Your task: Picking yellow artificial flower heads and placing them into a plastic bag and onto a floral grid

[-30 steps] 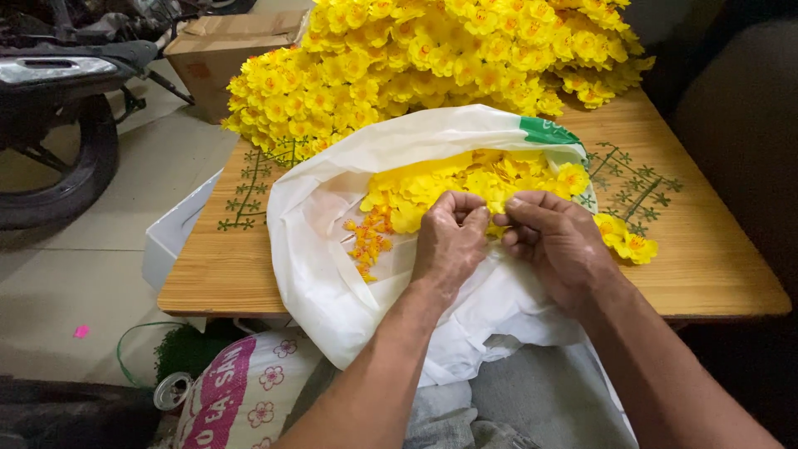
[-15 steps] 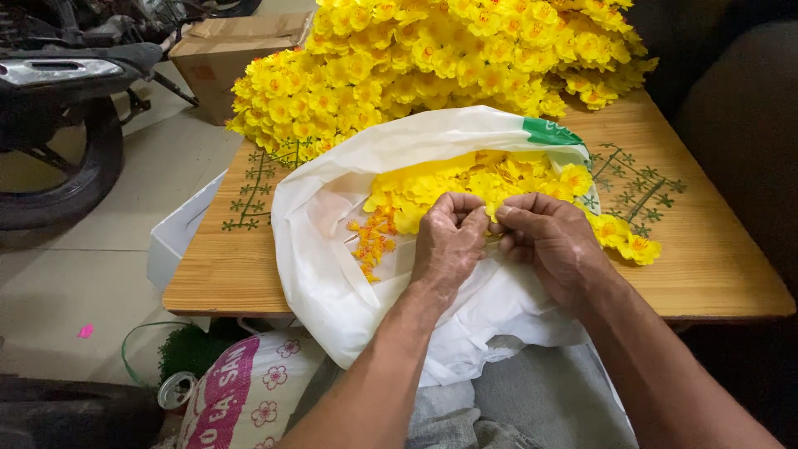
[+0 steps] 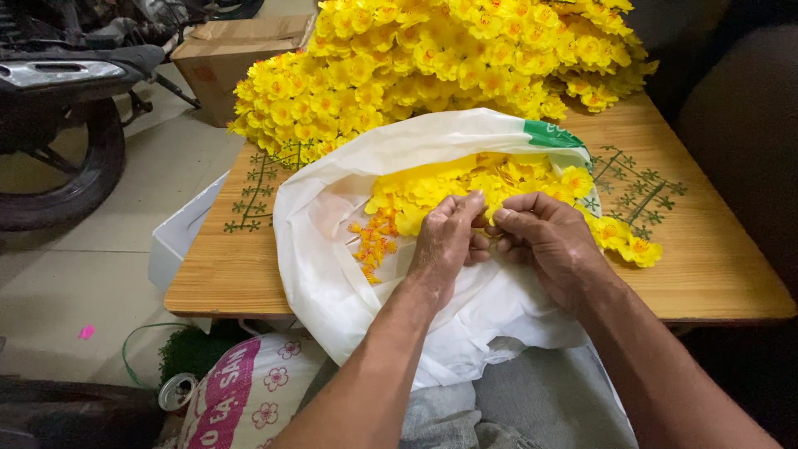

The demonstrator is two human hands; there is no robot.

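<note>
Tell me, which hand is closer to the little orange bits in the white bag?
Left. The left hand sits just right of the small orange pieces, nearly touching them. The right hand is farther right, beyond the left hand, over the yellow petals in the white bag.

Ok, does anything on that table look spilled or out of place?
Mostly tidy. A few yellow flowers lie loose on the wooden table, just outside the white plastic bag at its right edge. Both hands, left and right, work inside the bag.

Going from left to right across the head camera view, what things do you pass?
Motorbike wheel → cardboard box → white bag → left hand → right hand → loose flowers on the table.
</note>
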